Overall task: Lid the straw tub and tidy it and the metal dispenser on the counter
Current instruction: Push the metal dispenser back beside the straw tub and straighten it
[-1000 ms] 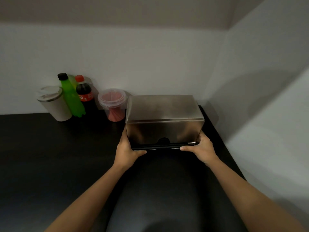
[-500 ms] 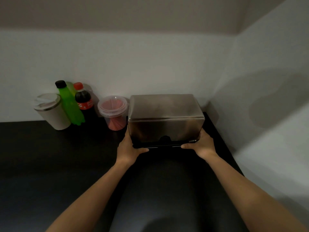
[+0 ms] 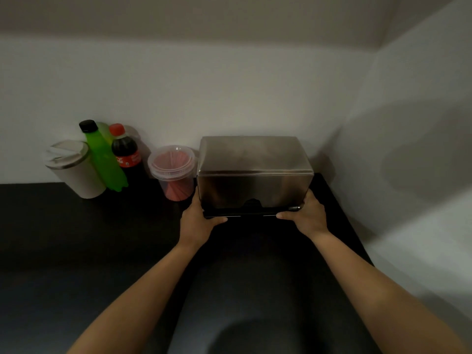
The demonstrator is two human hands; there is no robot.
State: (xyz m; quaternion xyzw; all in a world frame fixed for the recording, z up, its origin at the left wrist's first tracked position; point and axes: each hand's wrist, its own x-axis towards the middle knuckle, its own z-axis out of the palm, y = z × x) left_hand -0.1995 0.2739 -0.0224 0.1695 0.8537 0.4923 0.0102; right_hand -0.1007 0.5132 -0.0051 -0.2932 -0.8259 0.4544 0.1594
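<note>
**Pushing the metal box into the corner**

The straw tub (image 3: 173, 172) already has its clear lid on. It stands at the back of the dark surface (image 3: 76, 251), close to the wall and just beside the metal box (image 3: 255, 175). So the lid step looks done, and the step now is tidying the box.

The left hand (image 3: 198, 223) and the right hand (image 3: 306, 215) each grip a bottom front corner of the box, with thumbs along the front edge and fingers wrapped round the sides. The box sits near the back corner.

Next, I think the box needs a gentle push straight back. The tub is very close on the left, so the push should not bump it. A cup (image 3: 74, 169) and two bottles (image 3: 115, 157) stand further left.
</note>
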